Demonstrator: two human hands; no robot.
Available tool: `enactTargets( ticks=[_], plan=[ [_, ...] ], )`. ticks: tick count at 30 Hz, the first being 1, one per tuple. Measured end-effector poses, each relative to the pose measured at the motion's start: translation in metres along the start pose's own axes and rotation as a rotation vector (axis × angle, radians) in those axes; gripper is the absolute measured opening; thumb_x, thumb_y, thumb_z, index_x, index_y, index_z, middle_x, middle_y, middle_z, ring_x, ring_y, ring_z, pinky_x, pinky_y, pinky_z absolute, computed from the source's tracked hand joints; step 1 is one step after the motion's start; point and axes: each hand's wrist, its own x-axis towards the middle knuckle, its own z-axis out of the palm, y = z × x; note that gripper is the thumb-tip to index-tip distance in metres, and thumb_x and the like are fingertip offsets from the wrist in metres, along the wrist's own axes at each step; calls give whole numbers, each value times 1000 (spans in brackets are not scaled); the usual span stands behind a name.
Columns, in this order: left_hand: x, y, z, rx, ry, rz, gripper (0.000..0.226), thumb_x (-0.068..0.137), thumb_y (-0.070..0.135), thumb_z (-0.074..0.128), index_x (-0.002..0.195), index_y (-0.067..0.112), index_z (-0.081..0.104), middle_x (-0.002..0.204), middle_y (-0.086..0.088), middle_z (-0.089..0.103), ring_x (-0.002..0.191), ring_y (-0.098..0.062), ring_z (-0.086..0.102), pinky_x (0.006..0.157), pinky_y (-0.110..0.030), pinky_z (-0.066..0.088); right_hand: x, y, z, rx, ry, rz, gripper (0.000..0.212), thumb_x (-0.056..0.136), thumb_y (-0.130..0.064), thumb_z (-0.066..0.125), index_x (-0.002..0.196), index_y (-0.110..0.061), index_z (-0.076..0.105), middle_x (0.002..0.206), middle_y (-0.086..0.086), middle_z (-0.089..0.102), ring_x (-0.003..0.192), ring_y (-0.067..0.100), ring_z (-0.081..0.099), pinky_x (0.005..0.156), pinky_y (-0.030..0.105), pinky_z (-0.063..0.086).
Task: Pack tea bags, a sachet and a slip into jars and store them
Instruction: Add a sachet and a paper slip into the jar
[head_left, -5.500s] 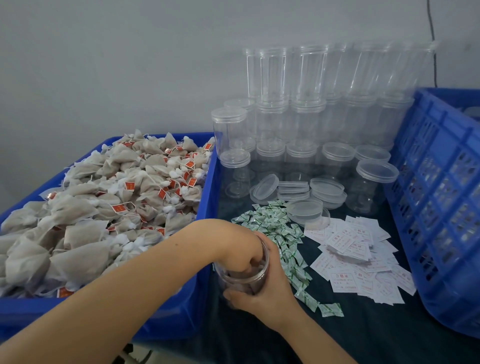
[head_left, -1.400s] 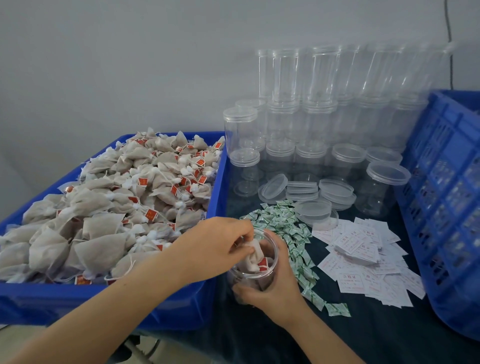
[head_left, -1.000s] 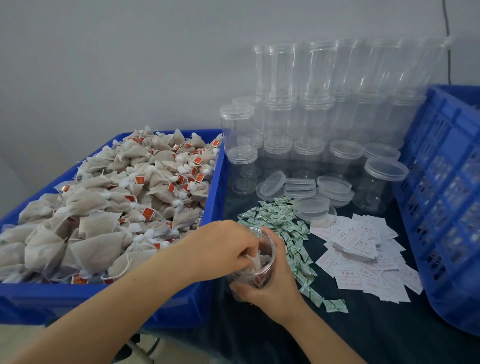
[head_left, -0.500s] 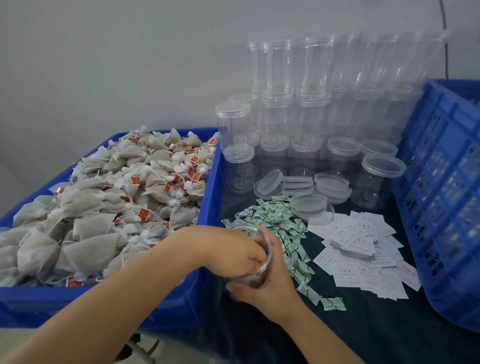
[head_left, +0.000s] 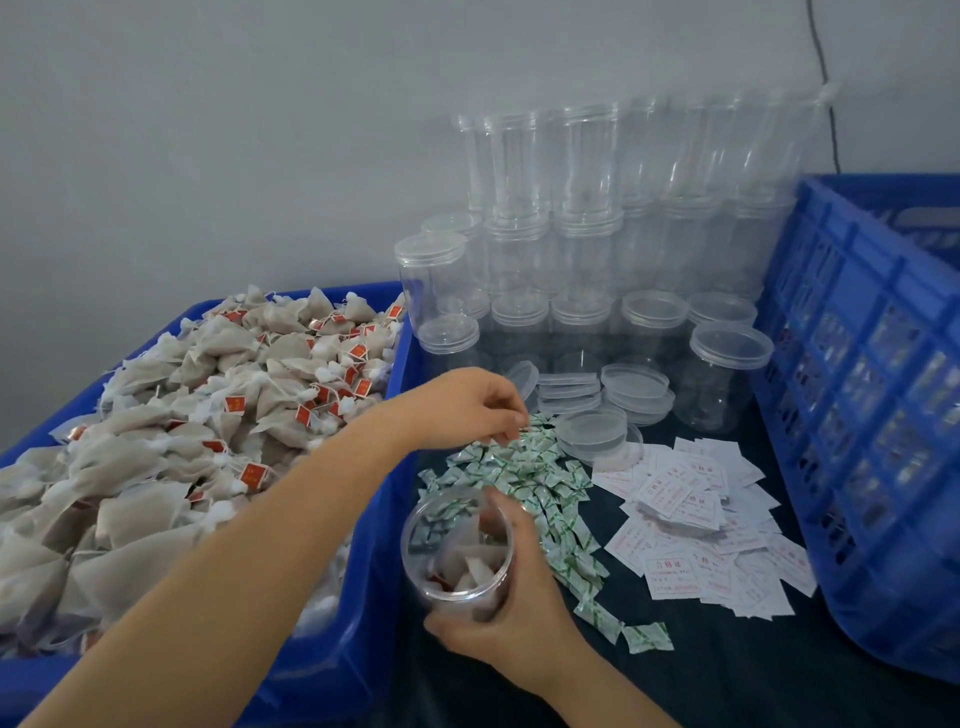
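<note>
My right hand (head_left: 519, 618) grips a clear open jar (head_left: 457, 551) upright on the dark table; several tea bags lie inside it. My left hand (head_left: 462, 405) reaches across above the jar to the far edge of the pile of green-and-white sachets (head_left: 540, 483). Its curled fingertips and thumb pinch a sachet at the top of the pile. White printed slips (head_left: 691, 525) lie spread to the right of the sachets. A blue crate (head_left: 363, 634) on the left is heaped with tea bags (head_left: 208, 415) with red tags.
Stacked empty clear jars (head_left: 587, 249) stand against the back wall, with loose lids (head_left: 592, 431) in front of them. A tall blue slatted crate (head_left: 872, 395) blocks the right side. A lidded jar (head_left: 727, 374) stands next to it.
My left hand has come out of the jar and moved up and right to the sachet pile. The jar stays in my right hand with the tea bags showing inside.
</note>
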Motion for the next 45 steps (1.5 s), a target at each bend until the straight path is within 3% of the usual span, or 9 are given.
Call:
enactTargets(
  ticks=[4, 11, 17, 21, 25, 34, 37, 41, 45],
  plan=[
    [44, -21, 18, 305, 26, -23, 13, 90, 26, 64, 100, 18, 69, 94, 8, 65, 87, -8, 59, 74, -18, 41, 0, 1, 0, -43, 10, 0, 107, 55, -37, 91, 136, -63, 27, 131, -27, 43, 124, 3, 51, 95, 26, 51],
    [81, -33, 44, 469, -55, -16, 33, 85, 30, 70, 113, 14, 63, 109, -1, 63, 96, -16, 57, 81, -27, 45, 0, -2, -3, -94, -12, 28, 111, 53, -44, 91, 132, -71, 19, 134, -34, 36, 128, -4, 44, 100, 31, 48],
    [85, -43, 54, 486, -171, 10, 41, 78, 29, 78, 113, 14, 62, 106, -1, 63, 90, -14, 55, 81, -27, 47, 1, -5, -5, -125, -35, 39, 111, 54, -45, 90, 133, -72, 15, 137, -39, 31, 131, -6, 40, 104, 33, 45],
    [84, -46, 53, 516, -144, 35, 29, 82, 20, 73, 109, 12, 66, 108, -2, 66, 95, -16, 59, 87, -32, 50, 2, -4, -5, -124, -35, 39, 112, 54, -45, 91, 136, -68, 18, 141, -28, 37, 130, -2, 44, 104, 38, 46],
    [83, -48, 53, 550, -111, 34, 17, 87, 18, 66, 102, 11, 68, 106, -3, 66, 89, -15, 57, 81, -27, 47, 2, -4, -4, -132, -29, 33, 112, 53, -46, 91, 137, -65, 19, 141, -26, 38, 128, -2, 46, 104, 38, 46],
    [75, -47, 43, 517, -20, 5, 19, 87, 25, 68, 103, 15, 66, 90, 5, 57, 83, -13, 53, 76, -28, 45, 2, 1, 0, -109, -15, 39, 109, 56, -41, 90, 141, -58, 24, 140, -20, 41, 130, 7, 48, 101, 39, 49],
    [71, -47, 40, 536, -18, 12, 25, 87, 30, 67, 108, 16, 68, 97, 4, 63, 82, -10, 51, 75, -26, 43, 3, 4, 1, -101, -5, 42, 111, 57, -39, 91, 144, -54, 24, 141, -15, 43, 130, 11, 49, 101, 40, 50],
    [65, -51, 40, 553, -23, -3, 28, 86, 32, 69, 108, 15, 69, 104, 1, 67, 83, -10, 52, 74, -26, 44, 2, 5, 1, -98, -5, 43, 112, 56, -41, 91, 142, -59, 22, 138, -20, 41, 127, 9, 51, 100, 38, 51],
    [60, -52, 37, 520, -2, -6, 25, 83, 32, 72, 100, 15, 66, 96, 0, 64, 81, -12, 51, 69, -25, 40, 1, 3, 0, -94, -10, 44, 110, 55, -42, 90, 139, -62, 21, 136, -24, 39, 126, 7, 50, 100, 38, 50]
  ],
)
